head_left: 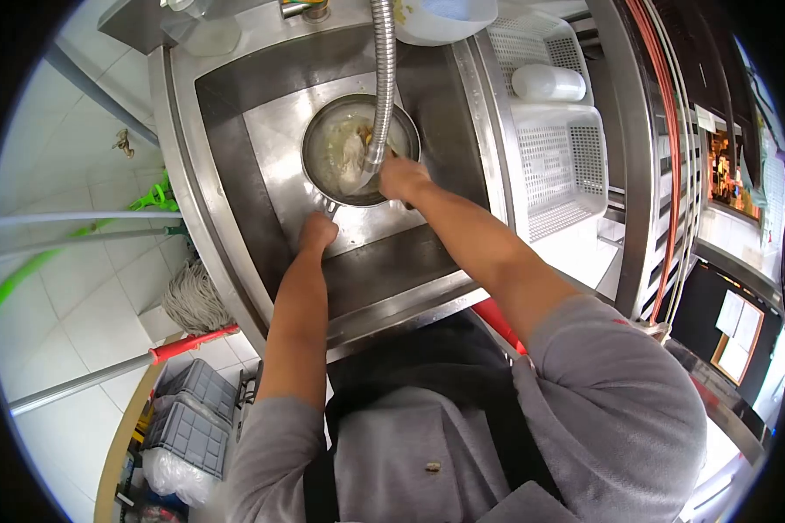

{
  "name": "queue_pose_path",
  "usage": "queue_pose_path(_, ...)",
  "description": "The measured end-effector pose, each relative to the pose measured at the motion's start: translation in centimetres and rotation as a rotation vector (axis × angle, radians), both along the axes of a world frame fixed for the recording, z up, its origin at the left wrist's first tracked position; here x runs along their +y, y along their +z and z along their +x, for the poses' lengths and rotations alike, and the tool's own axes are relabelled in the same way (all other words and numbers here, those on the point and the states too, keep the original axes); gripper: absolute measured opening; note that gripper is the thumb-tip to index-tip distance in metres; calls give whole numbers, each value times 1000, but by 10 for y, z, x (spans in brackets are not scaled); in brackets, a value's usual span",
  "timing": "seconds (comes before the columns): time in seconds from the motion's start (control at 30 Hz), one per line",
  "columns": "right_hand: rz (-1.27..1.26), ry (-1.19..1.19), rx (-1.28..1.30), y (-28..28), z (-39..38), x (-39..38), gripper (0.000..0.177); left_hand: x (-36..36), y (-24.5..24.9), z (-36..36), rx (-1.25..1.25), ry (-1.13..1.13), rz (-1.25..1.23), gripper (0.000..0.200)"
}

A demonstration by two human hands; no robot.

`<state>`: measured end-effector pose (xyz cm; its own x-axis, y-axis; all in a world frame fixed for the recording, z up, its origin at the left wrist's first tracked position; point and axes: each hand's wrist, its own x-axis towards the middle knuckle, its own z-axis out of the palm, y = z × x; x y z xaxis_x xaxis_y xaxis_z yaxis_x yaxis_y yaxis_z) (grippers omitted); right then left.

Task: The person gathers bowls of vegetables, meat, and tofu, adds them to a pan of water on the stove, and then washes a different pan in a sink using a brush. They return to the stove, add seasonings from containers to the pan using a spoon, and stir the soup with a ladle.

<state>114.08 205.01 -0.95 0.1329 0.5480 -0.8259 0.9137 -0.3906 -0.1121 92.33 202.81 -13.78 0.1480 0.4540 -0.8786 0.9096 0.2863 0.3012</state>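
Note:
A round metal pan (310, 157) sits in the stainless steel sink (270, 126), with cloudy water and pale, foamy matter inside. My left hand (319, 232) is closed on the pan's small handle at the near edge. Over the right side of the pan, my right hand (401, 178) is closed, its fingers curled toward the inside. What it grips is hidden. Right beside those fingers, the flexible metal hose (384, 78) hangs down into the pan, and its lower end covers part of the contents.
White perforated baskets (563, 161) stand right of the sink, one holding a white cylindrical container (548, 83). A white tub (440, 22) and a clear bottle (205, 30) sit at the back. A mop head (196, 296) and grey crates (192, 418) are at left.

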Motion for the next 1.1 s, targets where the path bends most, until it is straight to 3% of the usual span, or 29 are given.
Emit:
queue_pose_path(0.07,-14,108,-16,10,-21,-10,76,-2,-6,-4,9,6,4,35)
queue_pose_path(0.1,10,175,16,12,-36,-26,76,-5,-13,-5,-33,-2,87,20)
queue_pose_path(0.17,30,204,48,15,-41,-35,79,-4,-1,-3,-76,-14,170,18)
queue_pose_path(0.2,30,197,48,11,-36,-22,79,-3,5,-3,-24,30,89,22)
queue_pose_path(0.23,-40,115,50,2,-26,1,80,-1,16,1,27,78,8,40)
queue_pose_path(0.3,-101,42,58,-2,-26,8,81,-1,28,4,39,100,-2,40)
queue_pose_path(0.37,108,100,8,0,-46,-28,42,3,24,2,52,116,-11,39)
queue_pose_path(0.4,206,126,-19,-1,-50,-40,31,1,10,-1,50,90,-11,39)
queue_pose_path(0.47,337,131,-84,0,-33,-19,31,1,7,1,42,61,-5,39)
queue_pose_path(0.53,40,-141,-19,22,-19,17,49,1,22,2,11,72,-16,39)
queue_pose_path(0.57,-59,50,8,18,-20,8,63,4,31,0,15,73,-14,39)
queue_pose_path(0.6,-60,51,7,14,-24,-13,63,6,39,3,14,72,-58,39)
queue_pose_path(0.67,-71,267,-50,23,-37,-59,65,3,33,4,9,69,-105,38)
queue_pose_path(0.7,-41,276,-72,16,-30,-64,76,-1,24,4,10,71,-34,37)
queue_pose_path(0.73,-40,277,-72,10,-18,-53,76,-3,16,3,14,73,40,36)
queue_pose_path(0.8,97,-104,-118,-7,6,-21,85,-2,34,8,19,92,54,36)
queue_pose_path(0.83,59,-74,-84,-3,1,-18,90,-4,42,8,22,105,67,36)
queue_pose_path(0.87,56,-72,-87,11,-7,-28,90,-5,37,10,19,106,64,36)
queue_pose_path(0.93,-130,181,-61,41,-35,-62,78,-7,29,5,21,-62,156,35)
queue_pose_path(1.0,-117,167,-73,28,-18,-63,76,-7,27,2,14,-68,175,35)
queue_pose_path(1.07,-18,-97,-56,18,6,-36,87,-8,27,1,7,-75,191,35)
queue_pose_path(1.1,-6,-81,-68,17,4,-39,87,-10,27,1,9,-98,171,35)
